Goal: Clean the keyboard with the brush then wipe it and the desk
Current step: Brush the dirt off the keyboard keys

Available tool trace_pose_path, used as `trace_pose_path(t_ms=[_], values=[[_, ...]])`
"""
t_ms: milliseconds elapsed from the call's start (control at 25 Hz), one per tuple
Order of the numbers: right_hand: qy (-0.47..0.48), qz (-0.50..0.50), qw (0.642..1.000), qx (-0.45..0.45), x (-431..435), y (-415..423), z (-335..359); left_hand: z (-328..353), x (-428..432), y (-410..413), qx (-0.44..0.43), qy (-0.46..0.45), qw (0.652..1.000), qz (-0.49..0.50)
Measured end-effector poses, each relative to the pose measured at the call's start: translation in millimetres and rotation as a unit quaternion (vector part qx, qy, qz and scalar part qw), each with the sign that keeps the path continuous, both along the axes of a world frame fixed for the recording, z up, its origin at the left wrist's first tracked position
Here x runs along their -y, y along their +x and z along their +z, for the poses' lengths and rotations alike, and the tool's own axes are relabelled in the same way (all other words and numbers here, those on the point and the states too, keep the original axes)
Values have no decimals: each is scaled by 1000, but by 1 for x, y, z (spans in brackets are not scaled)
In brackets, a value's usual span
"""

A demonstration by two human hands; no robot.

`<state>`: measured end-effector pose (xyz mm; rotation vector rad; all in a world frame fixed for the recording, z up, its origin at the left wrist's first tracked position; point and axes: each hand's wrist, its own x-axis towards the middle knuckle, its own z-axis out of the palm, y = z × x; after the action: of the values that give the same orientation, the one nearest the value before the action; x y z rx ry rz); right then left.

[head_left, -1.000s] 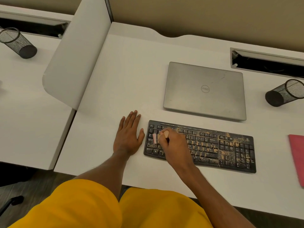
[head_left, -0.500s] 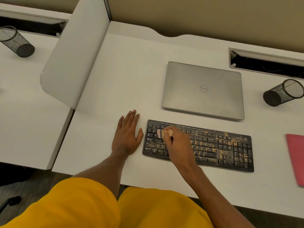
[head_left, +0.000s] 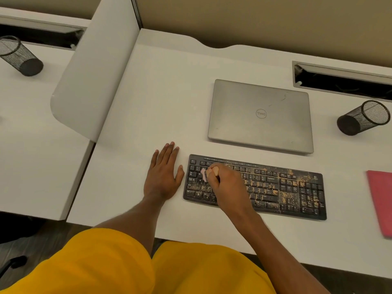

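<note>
— Both hands busy?
— One only. My right hand (head_left: pixel 228 186) grips the brush (head_left: pixel 204 174), fingers (head_left: pixel 214 171) curled round its pale handle. The pink bristles stick out at nine o'clock of my knuckles, down on the left-end keys of the keyboard (head_left: pixel 297 187).
— And the other?
— My left hand (head_left: pixel 163 175) lies flat on the worktop (head_left: pixel 169 92), fingers straight and close together, just beside the keyboard at its nine o'clock.
— The dirt?
— Tan crumbs across the keys, thickest toward three o'clock. A closed laptop (head_left: pixel 261 115) lies at the keyboard's twelve o'clock, a pink cloth (head_left: pixel 381 200) at three o'clock, apart.
</note>
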<state>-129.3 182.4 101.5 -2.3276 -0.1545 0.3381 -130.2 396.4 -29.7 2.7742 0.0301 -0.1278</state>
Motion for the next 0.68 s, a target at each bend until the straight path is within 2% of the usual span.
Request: trace_pose_path(t_ms=[80,240,560,680], values=[[11,-1,1000,-11,4,0,5,0,0,0,0,-1,1000,0],[40,-82,995,48,11,1,7,1,0,0,4,-2,1000,0],[21,-50,998,-16,11,-4,6,0,0,0,3,-3,1000,0],[45,-88,995,26,10,-1,11,0,0,1,6,-6,1000,1]])
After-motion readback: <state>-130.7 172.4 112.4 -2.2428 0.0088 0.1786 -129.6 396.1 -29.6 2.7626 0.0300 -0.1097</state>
